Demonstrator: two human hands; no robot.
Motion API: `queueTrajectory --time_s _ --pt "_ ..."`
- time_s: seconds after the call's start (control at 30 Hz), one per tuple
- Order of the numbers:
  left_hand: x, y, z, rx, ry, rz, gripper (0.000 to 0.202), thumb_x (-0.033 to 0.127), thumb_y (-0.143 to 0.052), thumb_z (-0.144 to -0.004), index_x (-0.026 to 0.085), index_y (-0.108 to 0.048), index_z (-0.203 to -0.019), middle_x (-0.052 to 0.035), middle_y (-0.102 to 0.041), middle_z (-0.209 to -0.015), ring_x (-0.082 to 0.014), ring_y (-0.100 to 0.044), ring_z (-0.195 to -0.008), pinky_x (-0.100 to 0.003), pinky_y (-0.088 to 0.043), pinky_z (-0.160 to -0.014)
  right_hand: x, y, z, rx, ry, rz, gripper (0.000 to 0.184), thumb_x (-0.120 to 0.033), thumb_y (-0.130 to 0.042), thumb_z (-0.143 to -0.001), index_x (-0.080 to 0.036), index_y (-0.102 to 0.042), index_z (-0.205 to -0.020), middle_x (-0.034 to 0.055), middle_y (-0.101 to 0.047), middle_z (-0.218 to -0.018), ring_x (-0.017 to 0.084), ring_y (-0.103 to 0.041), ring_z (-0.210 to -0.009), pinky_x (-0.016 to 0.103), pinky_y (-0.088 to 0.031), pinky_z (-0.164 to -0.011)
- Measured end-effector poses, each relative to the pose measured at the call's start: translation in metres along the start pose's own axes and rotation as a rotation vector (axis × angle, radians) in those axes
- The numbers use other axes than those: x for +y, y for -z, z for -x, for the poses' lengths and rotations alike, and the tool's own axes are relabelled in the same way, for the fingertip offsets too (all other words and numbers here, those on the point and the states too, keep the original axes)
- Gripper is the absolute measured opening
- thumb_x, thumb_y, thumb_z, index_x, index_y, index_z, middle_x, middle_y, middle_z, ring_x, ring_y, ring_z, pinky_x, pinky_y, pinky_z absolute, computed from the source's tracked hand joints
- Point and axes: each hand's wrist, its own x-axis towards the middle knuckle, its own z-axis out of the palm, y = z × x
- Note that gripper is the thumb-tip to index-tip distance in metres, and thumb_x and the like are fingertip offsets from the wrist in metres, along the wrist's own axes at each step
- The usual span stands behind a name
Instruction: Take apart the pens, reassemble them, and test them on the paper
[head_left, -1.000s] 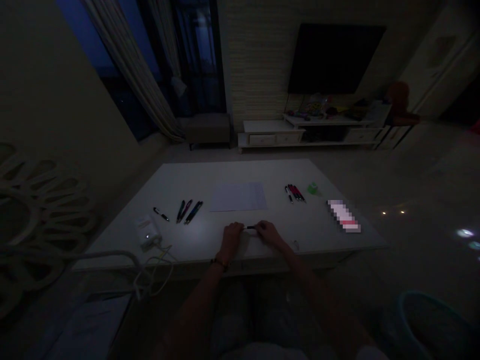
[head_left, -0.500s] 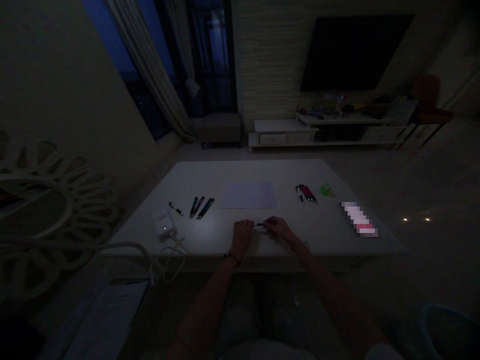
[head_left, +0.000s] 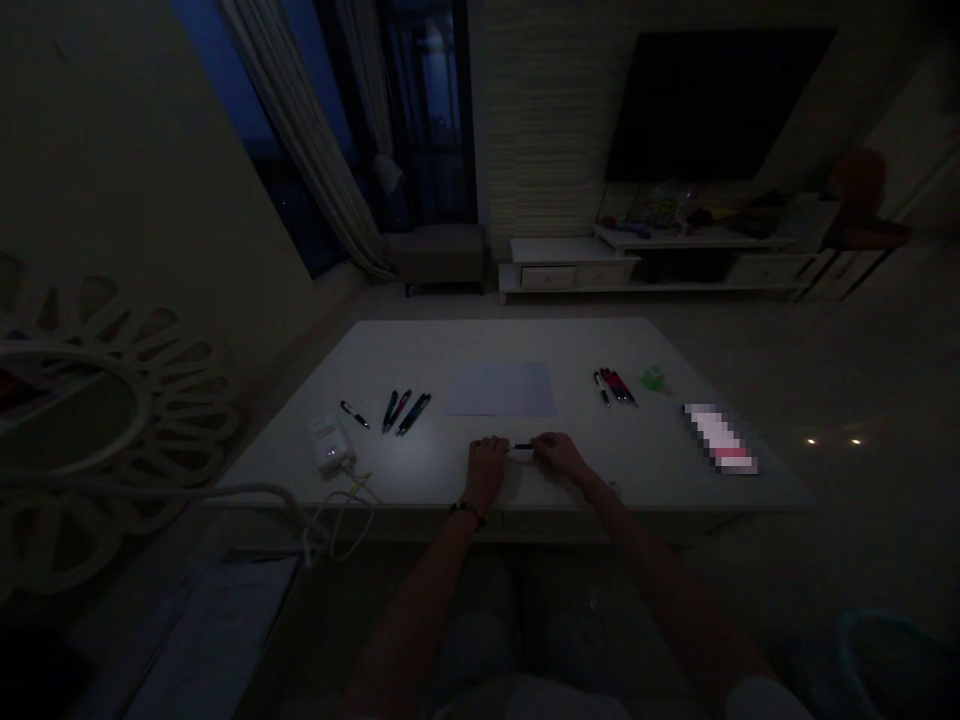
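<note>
Over the near part of the white table (head_left: 420,480), a pen (head_left: 522,447) with a dark and a light part lies level between my two hands. My left hand (head_left: 487,468) is closed round its left end, a bracelet on the wrist. The fingers of my right hand (head_left: 559,457) pinch its right end. A sheet of paper (head_left: 500,389) lies just beyond both hands. The dim light hides the detail of the fingertips.
Several pens (head_left: 405,412) lie at the left, near a white power adapter (head_left: 328,443) with a cable. On the right are more pens (head_left: 615,386), a green object (head_left: 652,377) and a phone (head_left: 720,438). A mirror with a looped frame (head_left: 180,370) stands far left.
Both hands keep their hold on the pen, nearly still. The whole view has shifted very slightly.
</note>
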Motion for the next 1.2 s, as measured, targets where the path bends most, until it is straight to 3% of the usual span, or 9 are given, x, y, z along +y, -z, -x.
queueTrajectory --time_s 0.2,0.33,0.47,0.57,0.77,0.9,1.1,1.2 --pt "-0.001 -0.001 0.001 0.000 0.007 -0.006 0.018 0.016 -0.038 -0.090 0.020 -0.052 -0.101 -0.0044 -0.056 -0.094 -0.0178 -0.049 -0.089 -0.035 -0.032 -0.082 0.001 0.001 0.000 0.002 -0.042 0.030 0.037 -0.050 -0.057 -0.072 -0.015 -0.061 -0.062 0.0074 -0.066 -0.060 0.013 -0.058 -0.048 0.022 -0.043 -0.045" --pt "-0.001 -0.001 0.001 0.007 0.008 -0.010 0.019 0.016 -0.038 -0.090 0.020 -0.052 -0.101 -0.0052 -0.056 -0.095 -0.0182 -0.049 -0.090 -0.035 -0.032 -0.083 0.002 0.002 0.002 0.016 -0.010 -0.007 0.033 -0.049 -0.062 -0.067 -0.015 -0.063 -0.070 0.0066 -0.068 -0.067 0.013 -0.058 -0.050 0.022 -0.043 -0.045" --pt "0.000 -0.003 0.001 0.018 0.015 -0.008 0.019 0.016 -0.038 -0.090 0.020 -0.053 -0.101 -0.0053 -0.057 -0.095 -0.0184 -0.049 -0.091 -0.035 -0.032 -0.084 0.003 0.002 0.002 0.019 -0.043 0.000 0.038 -0.053 -0.058 -0.070 -0.015 -0.061 -0.065 0.0054 -0.064 -0.057 0.012 -0.056 -0.045 0.023 -0.042 -0.044" --pt "0.000 -0.004 0.000 0.016 0.032 -0.009 0.019 0.014 -0.040 -0.089 0.020 -0.053 -0.100 -0.0052 -0.057 -0.095 -0.0183 -0.050 -0.091 -0.035 -0.032 -0.083 0.003 0.002 0.002 0.023 -0.024 -0.048 0.037 -0.051 -0.063 -0.065 -0.016 -0.063 -0.075 0.0055 -0.067 -0.064 0.013 -0.058 -0.049 0.023 -0.044 -0.046" --pt "-0.001 -0.002 0.002 0.020 0.008 -0.006 0.021 0.013 -0.040 -0.088 0.021 -0.052 -0.103 -0.0051 -0.056 -0.097 -0.0180 -0.050 -0.092 -0.035 -0.033 -0.084 0.005 0.001 0.000 0.034 0.016 -0.048 0.031 -0.044 -0.066 -0.064 -0.016 -0.063 -0.077 0.0066 -0.069 -0.074 0.014 -0.061 -0.057 0.023 -0.047 -0.050" --pt "0.000 -0.002 0.002 0.026 0.020 -0.003 0.020 0.013 -0.040 -0.088 0.021 -0.051 -0.102 -0.0048 -0.056 -0.097 -0.0178 -0.050 -0.092 -0.035 -0.033 -0.085 0.005 0.000 -0.002 0.032 -0.008 -0.044 0.030 -0.044 -0.062 -0.067 -0.016 -0.062 -0.075 0.0059 -0.067 -0.065 0.015 -0.060 -0.053 0.024 -0.047 -0.047" --pt "-0.001 -0.005 0.000 -0.009 0.038 0.027 0.024 0.009 -0.038 -0.087 0.019 -0.051 -0.105 -0.0058 -0.058 -0.098 -0.0177 -0.051 -0.093 -0.036 -0.033 -0.089 0.006 0.022 -0.001 0.113 -0.010 -0.119 0.036 -0.044 -0.068 -0.060 -0.015 -0.061 -0.081 0.0034 -0.065 -0.065 0.015 -0.061 -0.057 0.023 -0.046 -0.046" --pt "-0.002 -0.004 0.001 -0.015 -0.015 0.063 0.038 0.005 -0.039 -0.083 0.019 -0.046 -0.118 -0.0065 -0.056 -0.104 -0.0176 -0.050 -0.096 -0.035 -0.034 -0.090 0.005 0.031 0.001 0.137 -0.008 -0.123 0.037 -0.046 -0.067 -0.061 -0.016 -0.062 -0.080 0.0036 -0.065 -0.067 0.014 -0.060 -0.056 0.023 -0.045 -0.047"
